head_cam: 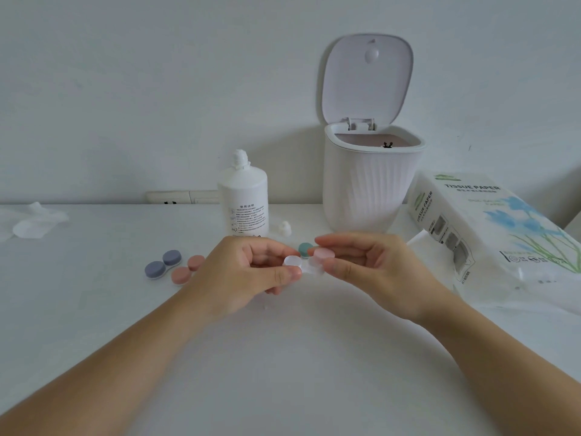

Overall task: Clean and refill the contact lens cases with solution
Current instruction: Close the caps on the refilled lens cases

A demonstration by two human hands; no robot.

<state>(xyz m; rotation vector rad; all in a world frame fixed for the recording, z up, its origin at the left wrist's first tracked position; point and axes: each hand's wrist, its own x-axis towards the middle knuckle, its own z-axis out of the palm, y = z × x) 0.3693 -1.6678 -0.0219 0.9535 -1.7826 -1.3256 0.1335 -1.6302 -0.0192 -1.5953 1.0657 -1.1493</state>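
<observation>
A white contact lens case (306,268) hangs above the table between my hands. My left hand (248,272) pinches its left end, where a white cap (291,260) sits. With thumb and fingers my right hand (367,265) pinches the pale pink cap (323,255) on its right well. The white solution bottle (243,196) stands uncapped behind my hands, its small cap (284,229) lying beside it. A blue-grey case (163,264) and a pink case (188,269) lie left of my left hand. A green cap (305,248) shows behind my fingers.
A white bin (371,187) with its lid up stands at the back right. A tissue paper pack (490,228) lies at the right. Crumpled tissue (31,220) lies at the far left. A wall socket (176,198) sits behind the table edge.
</observation>
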